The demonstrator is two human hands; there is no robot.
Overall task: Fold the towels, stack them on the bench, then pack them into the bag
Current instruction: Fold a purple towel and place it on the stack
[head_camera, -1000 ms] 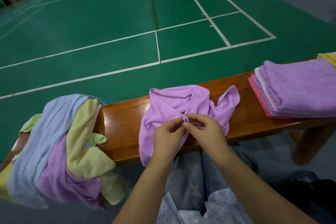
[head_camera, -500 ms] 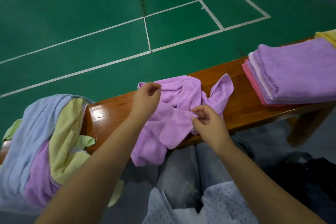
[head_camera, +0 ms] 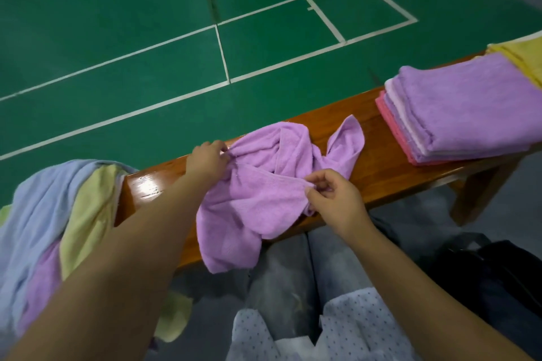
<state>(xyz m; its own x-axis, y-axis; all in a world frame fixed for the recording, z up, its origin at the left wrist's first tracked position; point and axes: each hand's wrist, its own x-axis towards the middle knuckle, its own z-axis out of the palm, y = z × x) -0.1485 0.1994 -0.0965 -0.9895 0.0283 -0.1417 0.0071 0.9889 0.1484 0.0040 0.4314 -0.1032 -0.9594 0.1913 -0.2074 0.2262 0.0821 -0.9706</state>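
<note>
Bench (head_camera: pixel 378 182): crumpled towel (head_camera: pixel 264 184) lengthwise.

You have dim, even light; glare patch on the tabletop (head_camera: pixel 146 186) at left; frame edges soft, lines bowed.

One wooden bench (head_camera: pixel 378 176). One loose purple towel (head_camera: pixel 264 199) at centre. One heap of unfolded towels (head_camera: pixel 58 228) at 8 o'clock, count unclear. One folded stack (head_camera: pixel 457 114) at 3 o'clock, layers uncountable. One dark bag (head_camera: pixel 498 278) at 4 o'clock. Two hands: left hand (head_camera: pixel 205 158), right hand (head_camera: pixel 334 202).
</note>
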